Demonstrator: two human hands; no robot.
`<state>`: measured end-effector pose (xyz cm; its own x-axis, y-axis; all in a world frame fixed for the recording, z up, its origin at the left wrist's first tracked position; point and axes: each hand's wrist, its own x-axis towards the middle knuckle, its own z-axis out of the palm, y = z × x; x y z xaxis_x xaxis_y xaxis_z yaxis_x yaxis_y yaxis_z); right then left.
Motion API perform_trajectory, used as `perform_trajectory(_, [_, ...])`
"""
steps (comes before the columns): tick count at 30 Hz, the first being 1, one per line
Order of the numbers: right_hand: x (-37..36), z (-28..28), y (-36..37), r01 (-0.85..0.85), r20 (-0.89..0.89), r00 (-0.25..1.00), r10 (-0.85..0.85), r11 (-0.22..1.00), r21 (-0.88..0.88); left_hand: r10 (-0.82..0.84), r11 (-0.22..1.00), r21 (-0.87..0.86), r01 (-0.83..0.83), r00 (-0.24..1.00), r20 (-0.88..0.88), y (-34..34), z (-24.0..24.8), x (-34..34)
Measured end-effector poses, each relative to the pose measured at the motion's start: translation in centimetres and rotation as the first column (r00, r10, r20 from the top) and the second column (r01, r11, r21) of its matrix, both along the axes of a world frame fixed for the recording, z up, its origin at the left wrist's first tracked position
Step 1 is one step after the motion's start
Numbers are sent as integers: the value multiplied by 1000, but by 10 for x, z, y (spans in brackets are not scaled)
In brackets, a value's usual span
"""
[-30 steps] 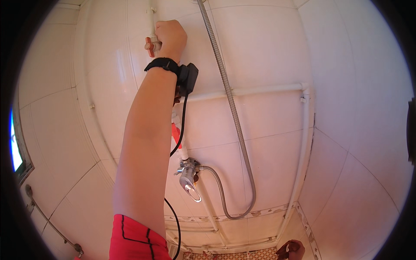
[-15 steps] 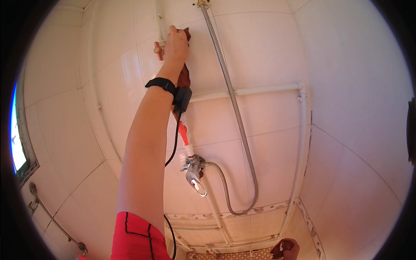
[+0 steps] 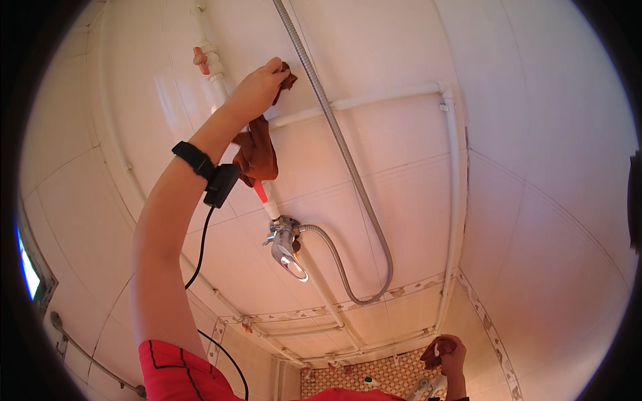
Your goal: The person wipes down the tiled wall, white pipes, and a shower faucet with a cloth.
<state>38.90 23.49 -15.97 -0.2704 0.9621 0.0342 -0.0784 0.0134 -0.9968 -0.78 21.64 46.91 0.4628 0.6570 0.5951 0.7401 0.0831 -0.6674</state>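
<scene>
The left hand [image 3: 257, 87] is raised high against the white tiled wall [image 3: 535, 167], its fingers curled tight around a brown cloth [image 3: 257, 150]. One end of the cloth pokes out past the knuckles and touches the tile, and the rest hangs down below the palm, in front of a white pipe [image 3: 374, 97] that runs across the wall. A black wristband [image 3: 195, 159] with a small black box and a cable sits on that forearm. Just right of the hand a metal shower hose [image 3: 348, 160] slopes down the wall and loops back up to a chrome tap [image 3: 286, 244]. A small red valve handle [image 3: 200, 59] sits on the upright pipe just left of the hand. The right hand [image 3: 449, 354] hangs low near the patterned floor [image 3: 374, 374], fingers closed around something brownish; what it is cannot be told.
</scene>
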Motion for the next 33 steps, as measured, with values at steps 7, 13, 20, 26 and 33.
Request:
perform_trajectory(7, [-26, 69, 2, -158, -207, 962, 176, 982, 101, -263, 959, 188, 211, 912, 315, -78, -20, 31])
perform_trajectory(13, [-71, 203, 3, -519, -547, 590, 594, 798, 307, -394, 913, 225, 341, 584, 710, -99, -51, 102])
perform_trajectory(20, [-125, 245, -74, -719, -378, 339, 862, 496, 487, -411, 834, 162, 528, 398, 820, -88, -133, 130])
perform_trajectory(26, [-124, 227, -92, -702, -359, 551, 754, 651, 290, -328, 806, 386, 449, -204, 923, -113, -206, 120])
perform_trajectory(33, [-145, 229, -92, -479, -343, 661, 667, 728, 491, -252, 738, 475, 479, -457, 853, -120, -250, 85])
